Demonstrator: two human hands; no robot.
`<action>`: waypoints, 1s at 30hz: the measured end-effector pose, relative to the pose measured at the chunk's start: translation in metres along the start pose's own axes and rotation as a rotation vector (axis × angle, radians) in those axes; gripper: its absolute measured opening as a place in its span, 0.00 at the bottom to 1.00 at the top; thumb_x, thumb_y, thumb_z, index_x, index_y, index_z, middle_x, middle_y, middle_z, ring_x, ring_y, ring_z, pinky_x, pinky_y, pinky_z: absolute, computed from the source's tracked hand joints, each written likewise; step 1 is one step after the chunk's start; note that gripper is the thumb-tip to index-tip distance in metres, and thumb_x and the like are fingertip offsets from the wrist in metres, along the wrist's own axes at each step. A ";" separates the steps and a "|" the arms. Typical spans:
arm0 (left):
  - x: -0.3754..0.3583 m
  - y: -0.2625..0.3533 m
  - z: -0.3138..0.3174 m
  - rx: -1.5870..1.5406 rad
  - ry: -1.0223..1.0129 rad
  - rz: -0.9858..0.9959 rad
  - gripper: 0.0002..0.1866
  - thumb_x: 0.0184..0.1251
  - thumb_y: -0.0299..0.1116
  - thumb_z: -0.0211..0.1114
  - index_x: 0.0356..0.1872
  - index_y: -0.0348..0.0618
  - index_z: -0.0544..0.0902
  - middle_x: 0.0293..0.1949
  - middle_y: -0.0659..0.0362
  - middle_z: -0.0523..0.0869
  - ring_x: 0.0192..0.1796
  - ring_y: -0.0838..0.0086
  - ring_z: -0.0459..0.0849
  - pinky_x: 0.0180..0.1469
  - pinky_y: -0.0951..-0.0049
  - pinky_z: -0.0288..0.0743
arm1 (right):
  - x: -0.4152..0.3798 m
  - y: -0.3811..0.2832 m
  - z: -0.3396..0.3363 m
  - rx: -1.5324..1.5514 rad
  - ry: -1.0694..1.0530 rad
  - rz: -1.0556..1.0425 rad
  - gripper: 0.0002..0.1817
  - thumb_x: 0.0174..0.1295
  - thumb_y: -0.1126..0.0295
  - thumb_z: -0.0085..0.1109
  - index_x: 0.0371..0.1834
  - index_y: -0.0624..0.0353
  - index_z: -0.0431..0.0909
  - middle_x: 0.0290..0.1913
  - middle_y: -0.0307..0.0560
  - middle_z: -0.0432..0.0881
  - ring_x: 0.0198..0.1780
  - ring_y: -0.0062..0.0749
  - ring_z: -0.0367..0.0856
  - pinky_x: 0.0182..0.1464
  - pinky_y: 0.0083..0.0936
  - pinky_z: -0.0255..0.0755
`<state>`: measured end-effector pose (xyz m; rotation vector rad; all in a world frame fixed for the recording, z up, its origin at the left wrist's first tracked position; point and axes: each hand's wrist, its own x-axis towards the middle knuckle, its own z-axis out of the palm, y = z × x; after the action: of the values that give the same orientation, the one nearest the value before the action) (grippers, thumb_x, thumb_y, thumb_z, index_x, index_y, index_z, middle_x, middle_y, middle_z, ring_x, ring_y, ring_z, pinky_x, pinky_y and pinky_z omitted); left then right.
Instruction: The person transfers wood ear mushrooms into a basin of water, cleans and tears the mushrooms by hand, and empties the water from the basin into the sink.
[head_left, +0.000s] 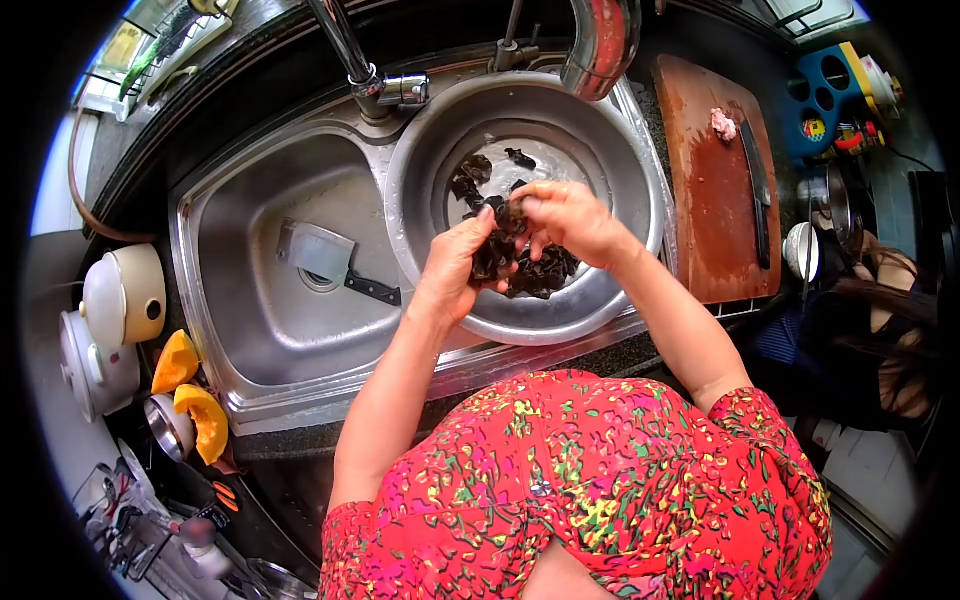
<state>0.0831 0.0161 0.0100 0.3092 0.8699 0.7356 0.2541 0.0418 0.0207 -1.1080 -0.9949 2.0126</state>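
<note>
My left hand (455,262) and my right hand (568,218) meet over a round steel basin (420,170) that stands in the right part of the sink. Both hands grip a clump of dark wood-ear mushroom (508,232) between them. More black mushroom pieces (470,178) lie in the shallow water in the basin, and a dark heap (545,275) sits just under my hands.
A cleaver (325,255) lies in the left sink bowl (250,320). The tap (375,80) stands behind the basin. A wooden chopping board (715,190) with a knife (760,195) and a bit of meat (723,123) is at the right. Pumpkin pieces (190,395) and pots (120,300) sit at the left.
</note>
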 end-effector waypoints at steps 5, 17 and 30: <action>-0.004 -0.010 -0.002 0.115 -0.004 0.003 0.11 0.57 0.39 0.62 0.32 0.41 0.78 0.23 0.60 0.80 0.21 0.77 0.78 0.14 0.82 0.67 | -0.013 0.022 0.026 -0.771 0.105 -0.280 0.06 0.52 0.73 0.49 0.27 0.66 0.73 0.19 0.54 0.76 0.17 0.33 0.75 0.24 0.26 0.69; -0.013 -0.001 -0.013 0.024 0.033 -0.049 0.04 0.56 0.27 0.60 0.32 0.43 0.76 0.23 0.56 0.78 0.21 0.74 0.75 0.15 0.79 0.63 | 0.066 0.019 -0.045 -1.441 0.520 -0.462 0.13 0.49 0.69 0.58 0.39 0.58 0.74 0.41 0.57 0.72 0.44 0.50 0.72 0.42 0.38 0.69; -0.009 -0.002 -0.018 -0.046 0.053 -0.023 0.05 0.59 0.29 0.57 0.34 0.40 0.75 0.24 0.55 0.78 0.21 0.73 0.75 0.16 0.78 0.64 | 0.066 0.045 -0.064 -1.011 0.203 -0.096 0.10 0.57 0.65 0.50 0.30 0.60 0.76 0.23 0.49 0.78 0.25 0.36 0.77 0.28 0.29 0.71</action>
<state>0.0665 0.0074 0.0030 0.2393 0.9043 0.7443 0.2730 0.0905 -0.0671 -1.6560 -1.9789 1.2297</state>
